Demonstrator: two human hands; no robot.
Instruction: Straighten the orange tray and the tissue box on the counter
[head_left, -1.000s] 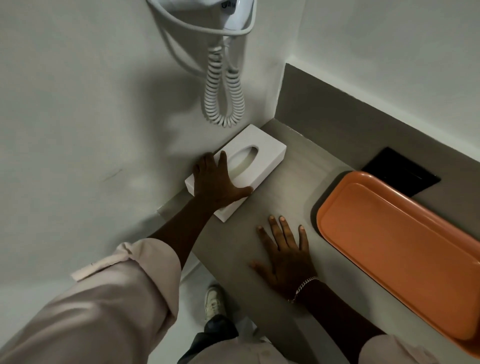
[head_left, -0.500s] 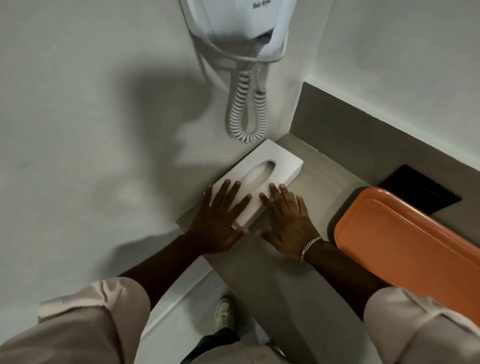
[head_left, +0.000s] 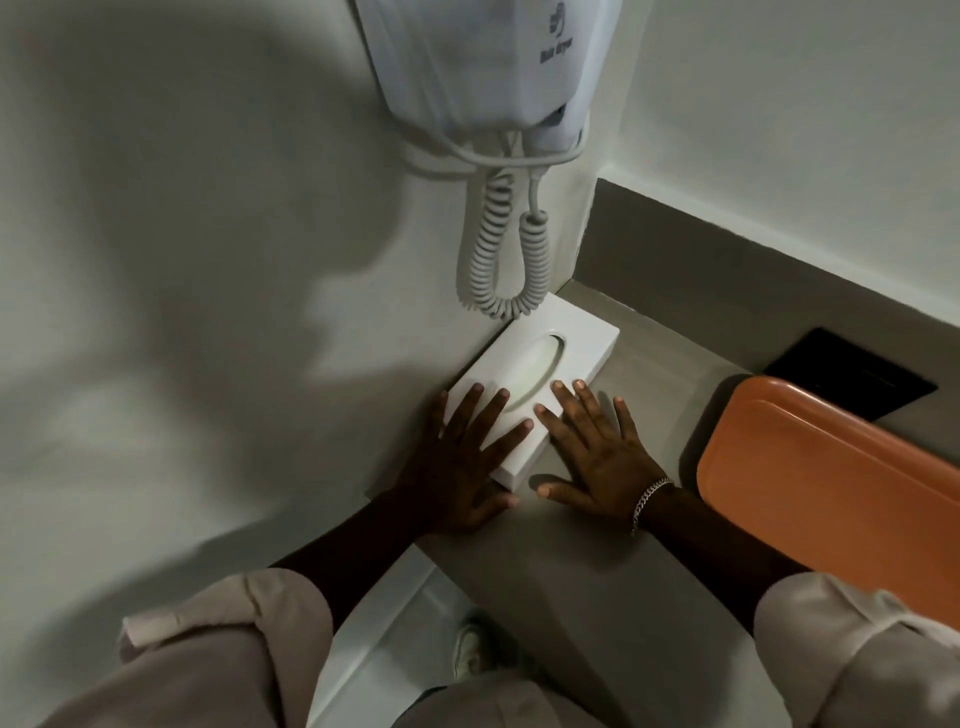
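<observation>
both hands, left hand (head_left: 462, 467) and right hand (head_left: 597, 457), lie spread flat on the tissue box (head_left: 540, 374). coiled dryer cord (head_left: 501, 260) hangs just above it. orange tray (head_left: 831, 499) sits apart on the tabletop (head_left: 597, 597).

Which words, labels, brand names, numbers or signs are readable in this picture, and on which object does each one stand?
"Hair dryer": small dark print on the white wall-mounted hair dryer housing; blurred, so this reading is likely but not certain.
Small logo above that print, on the same housing: too blurred to read.
White rectangular tissue box: no text visible.
Orange plastic tray: no text visible.
Black flat panel on the grey counter: no text visible.
</observation>
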